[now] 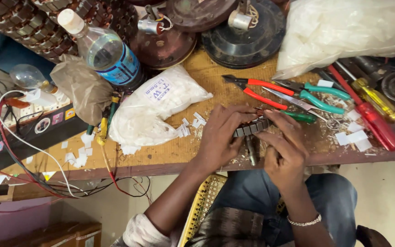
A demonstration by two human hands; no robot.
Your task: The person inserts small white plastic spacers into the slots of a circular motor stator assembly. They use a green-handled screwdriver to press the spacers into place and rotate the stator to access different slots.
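Observation:
My left hand (222,132) and my right hand (285,148) both grip a small slotted metal armature core (251,128) with a short shaft that points down toward me, held just above the front edge of the wooden bench (161,155). Copper winding shows at the core's far end. A clear bag of small white paper slips (149,107) lies left of my left hand, with loose slips (189,126) scattered beside it. Red-handled pliers (264,91) lie right behind the core.
Teal-handled scissors (318,98), a red screwdriver (371,121) and a yellow one (376,98) lie at the right. A plastic bottle (108,55), a brown paper bag (83,87), round motor housings (243,32), a large clear bag (344,29) and wires (33,151) crowd the back and left.

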